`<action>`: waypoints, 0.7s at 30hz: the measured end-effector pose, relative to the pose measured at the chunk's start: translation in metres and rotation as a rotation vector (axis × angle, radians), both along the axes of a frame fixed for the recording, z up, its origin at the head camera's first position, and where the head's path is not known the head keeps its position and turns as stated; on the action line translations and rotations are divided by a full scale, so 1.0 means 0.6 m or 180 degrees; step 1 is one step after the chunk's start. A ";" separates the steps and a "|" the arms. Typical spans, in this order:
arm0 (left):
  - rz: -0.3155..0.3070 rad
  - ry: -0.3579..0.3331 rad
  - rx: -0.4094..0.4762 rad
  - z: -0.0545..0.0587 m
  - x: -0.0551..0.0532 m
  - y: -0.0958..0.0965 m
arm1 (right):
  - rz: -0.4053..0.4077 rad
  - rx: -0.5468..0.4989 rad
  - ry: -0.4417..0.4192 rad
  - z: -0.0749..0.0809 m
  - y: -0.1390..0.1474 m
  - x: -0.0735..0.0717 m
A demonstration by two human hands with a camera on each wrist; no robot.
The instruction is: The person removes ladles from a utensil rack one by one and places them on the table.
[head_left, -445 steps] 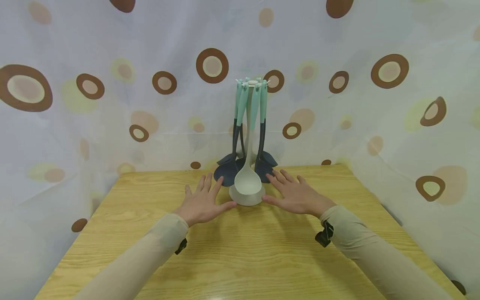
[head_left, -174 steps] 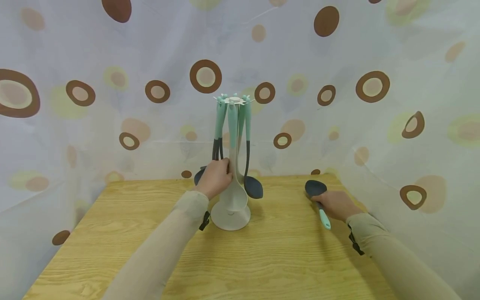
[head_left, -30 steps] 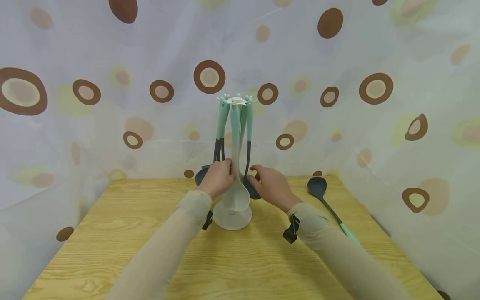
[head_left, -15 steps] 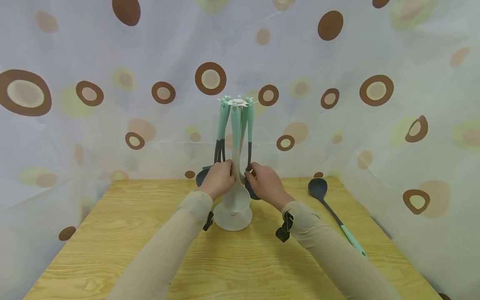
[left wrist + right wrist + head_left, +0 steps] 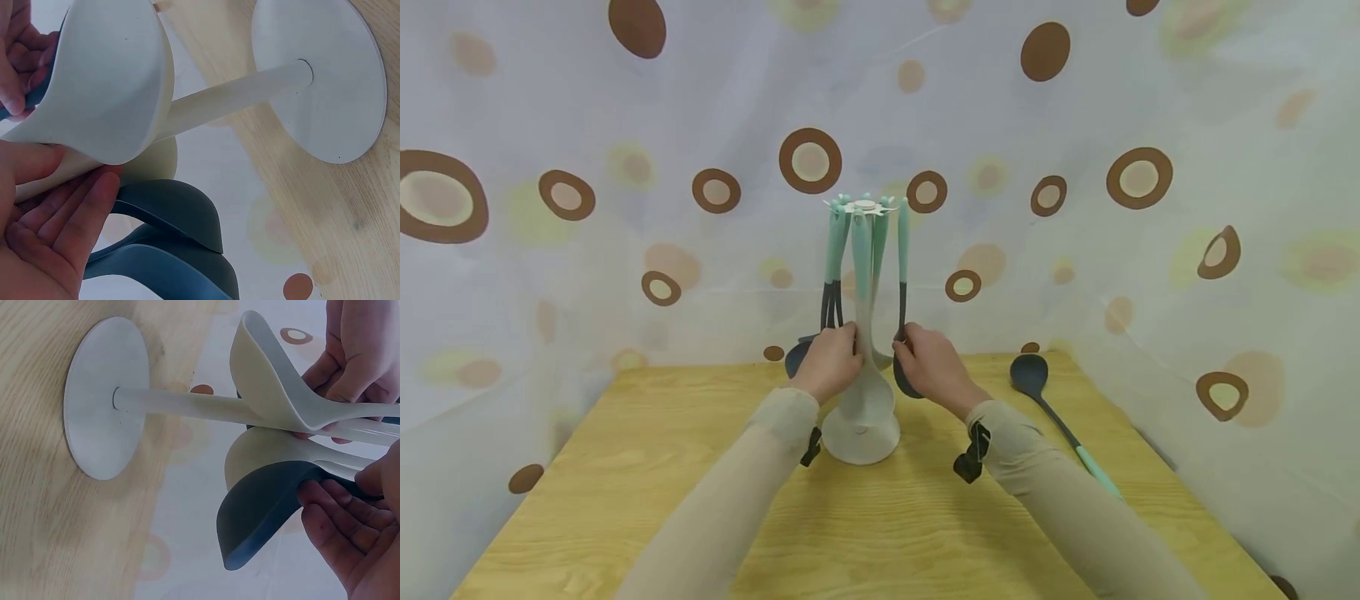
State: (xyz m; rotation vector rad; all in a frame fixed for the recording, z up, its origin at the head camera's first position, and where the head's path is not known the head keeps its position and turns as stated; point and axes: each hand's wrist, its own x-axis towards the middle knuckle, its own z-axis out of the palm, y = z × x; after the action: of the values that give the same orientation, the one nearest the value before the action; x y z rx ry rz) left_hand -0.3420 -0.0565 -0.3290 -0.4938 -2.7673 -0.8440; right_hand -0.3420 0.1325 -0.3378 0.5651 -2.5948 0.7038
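Note:
In the head view, a white utensil stand [image 5: 861, 446] stands upright with several mint-handled kitchen utensils hanging from its top. My left hand [image 5: 829, 360] grips the stand's pole [image 5: 244, 94], fingers curled behind the white ladle [image 5: 112, 75]. My right hand [image 5: 931, 364] pinches the neck of a dark spatula [image 5: 262, 506] with a curved head, just right of the stand. Its mint handle [image 5: 903, 242] stands upright, its top beside the hook ring. A second pale ladle [image 5: 262, 453] hangs behind the spatula. More dark utensils [image 5: 175, 212] hang by my left hand.
A dark spoon [image 5: 1028, 373] with a mint handle lies on the wooden table [image 5: 685, 433] at the right, partly behind my right sleeve. A patterned curtain [image 5: 715, 100] hangs behind the table and along its sides.
Earlier, the right hand laid the dark spoon on the table. It then came back to the stand, took the spatula's neck and moved it outward, off the hook ring. The left hand stays put.

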 end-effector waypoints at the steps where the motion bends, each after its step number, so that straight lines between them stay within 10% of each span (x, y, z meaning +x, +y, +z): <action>1: -0.0019 -0.0003 0.0016 0.000 0.001 0.001 | -0.0007 -0.0002 0.0019 0.000 0.004 0.001; 21: -0.0003 -0.0081 0.0082 -0.001 -0.004 0.002 | -0.0067 0.0076 -0.0222 -0.004 0.118 0.005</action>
State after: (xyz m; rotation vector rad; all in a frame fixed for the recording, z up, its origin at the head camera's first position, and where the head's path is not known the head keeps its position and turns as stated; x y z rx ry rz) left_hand -0.3446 -0.0556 -0.3299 -0.4830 -2.7758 -0.8909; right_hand -0.3391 0.2035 -0.3405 0.5287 -2.6730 0.6984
